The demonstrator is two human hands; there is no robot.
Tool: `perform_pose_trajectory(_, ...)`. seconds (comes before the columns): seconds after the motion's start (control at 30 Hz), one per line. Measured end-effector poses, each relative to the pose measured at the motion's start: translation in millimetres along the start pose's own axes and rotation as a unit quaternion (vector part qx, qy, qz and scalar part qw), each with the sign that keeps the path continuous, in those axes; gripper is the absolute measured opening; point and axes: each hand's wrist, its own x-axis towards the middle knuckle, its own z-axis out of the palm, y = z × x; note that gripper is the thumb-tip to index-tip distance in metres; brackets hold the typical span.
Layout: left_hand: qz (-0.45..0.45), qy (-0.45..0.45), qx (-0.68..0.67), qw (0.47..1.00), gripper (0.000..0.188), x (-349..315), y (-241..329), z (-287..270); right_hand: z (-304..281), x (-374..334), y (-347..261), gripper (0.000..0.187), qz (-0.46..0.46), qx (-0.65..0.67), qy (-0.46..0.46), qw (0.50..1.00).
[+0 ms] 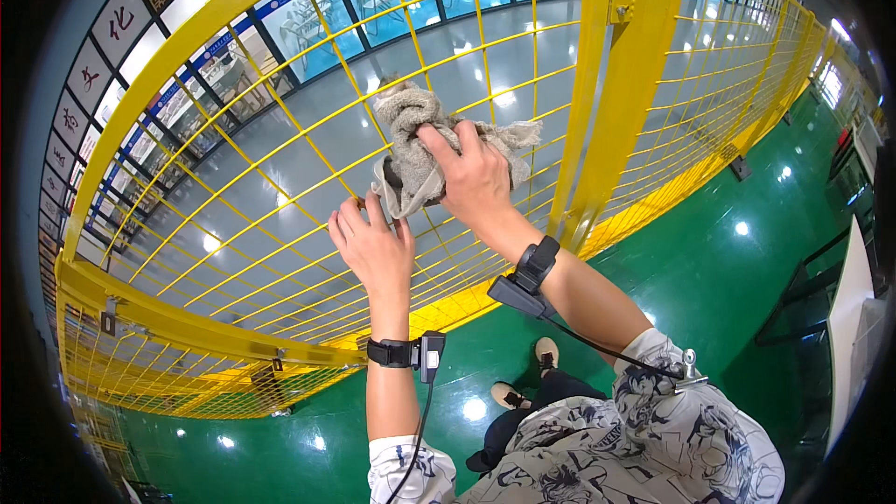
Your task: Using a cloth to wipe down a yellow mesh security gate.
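A crumpled grey cloth is bunched against the yellow wire mesh fence. My right hand grips the cloth from above, its fingers pressed into the folds, and a frayed end sticks out to the right. Lower and to the left, my left hand has its fingers bent over the mesh wires, with the index fingertip by the cloth's lower left edge. The cloth hides the wires behind it.
A thick yellow fence post stands right of my hands, and more mesh panels run on to the far right. Green floor lies around my feet. A white panel leans at the right. Glass-walled rooms are beyond the fence.
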Motion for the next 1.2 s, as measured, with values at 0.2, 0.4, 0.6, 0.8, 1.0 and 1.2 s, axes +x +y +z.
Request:
perform_pose_trajectory(0.2,0.001,-0.025,0.022,0.999,0.038,3.7,5.1,-5.2,23.2,-43.9,19.7,0.040,-0.060,-0.030,0.045,0.997)
perform_pose_trajectory(0.4,-0.010,-0.016,0.047,0.999,0.025,5.0,9.1,-2.8,51.4,-129.7,73.0,0.030,-0.083,0.049,-0.090,0.991)
perform_pose_trajectory(0.6,-0.043,0.004,0.097,0.994,0.019,4.4,15.7,13.7,66.3,-189.4,96.1,0.036,-0.044,0.082,-0.198,0.976)
perform_pose_trajectory(0.8,-0.030,0.024,0.111,0.993,0.019,8.7,22.3,11.2,23.2,-238.6,158.7,0.040,-0.060,-0.009,-0.384,0.921)
perform_pose_trajectory(1.0,-0.045,0.010,0.110,0.993,0.020,3.1,18.6,2.3,-57.3,-72.4,154.3,0.035,-0.191,0.009,-0.023,0.981)
perform_pose_trajectory(1.2,-0.025,0.037,0.117,0.992,0.018,-2.3,9.0,3.2,-157.6,120.3,130.5,0.053,-0.180,-0.099,0.245,0.947)
